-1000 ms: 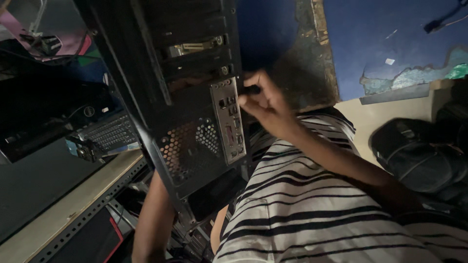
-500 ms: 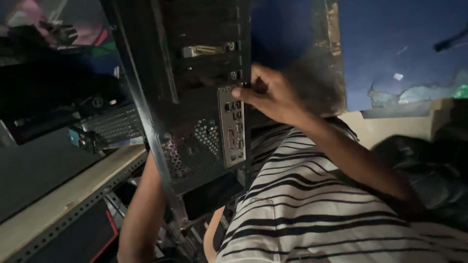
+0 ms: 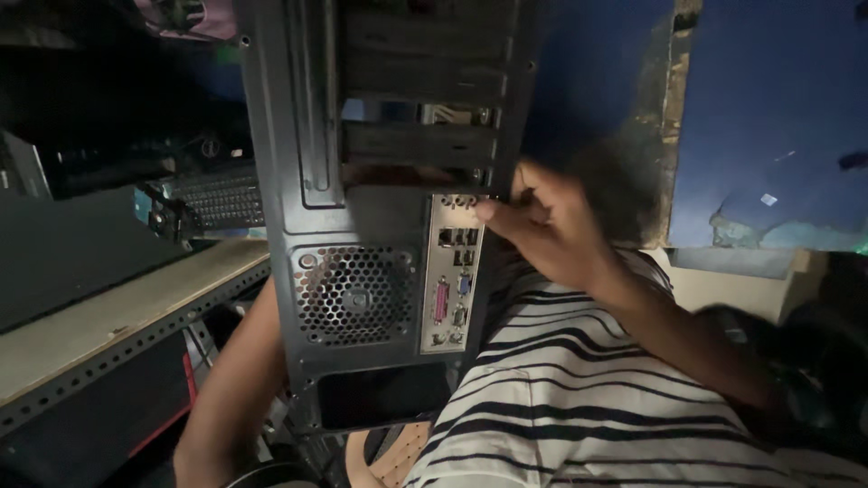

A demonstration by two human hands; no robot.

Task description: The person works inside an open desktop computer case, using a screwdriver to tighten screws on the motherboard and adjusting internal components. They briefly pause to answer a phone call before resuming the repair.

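Observation:
A black desktop computer case stands with its rear toward me, showing a round honeycomb fan grille and a silver port plate. My right hand reaches in from the right, fingers curled. Its thumb and forefinger are pinched together at the top edge of the port plate. Whether anything small sits between them is not visible. My left forearm runs up behind the case's lower left side, and the case hides that hand. My striped shirt fills the lower right.
A grey perforated metal shelf stands at the left, with a keyboard and dark equipment behind it. A blue wall with peeling paint lies behind the case. A dark bag sits at the right edge.
The view has closed in on the case's rear. My right hand has slid from the case's right edge onto the top of the port plate. The left arm stays behind the case.

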